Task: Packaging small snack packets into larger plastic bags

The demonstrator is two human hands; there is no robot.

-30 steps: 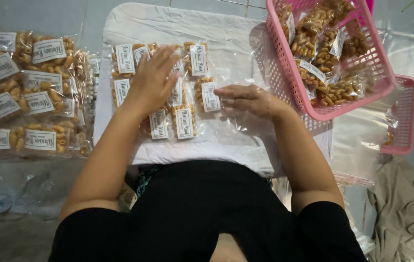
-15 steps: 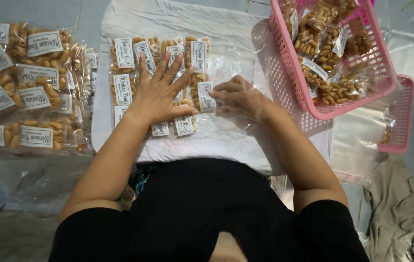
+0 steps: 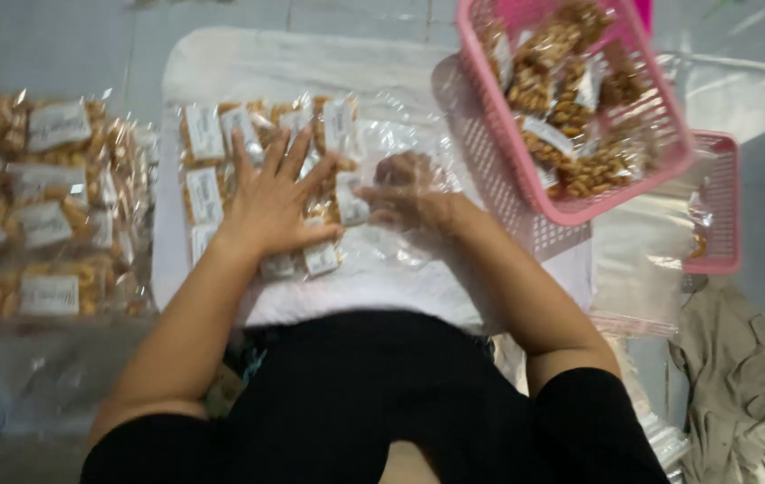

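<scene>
Since the earlier frame, the left hand (image 3: 270, 202) stays pressed flat, fingers spread, on the labelled snack packets (image 3: 261, 170) laid in rows inside a clear plastic bag (image 3: 400, 242). Its grip is released, palm down. Right hand (image 3: 405, 193) has shifted slightly inward beside the packets; whether its grip clenches the bag cannot be told through blur. Packets lie on the white cloth (image 3: 311, 63). Pink basket (image 3: 499, 170) of packets sits right; stacked packets (image 3: 42, 206) left.

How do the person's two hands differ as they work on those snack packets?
The left hand lies flat, fingers spread, pressing on the snack packets; the right hand is curled, fingertips at the group's right edge. The left is bare on top; the right shows through clear plastic film. Both rest on the white cloth.
</scene>
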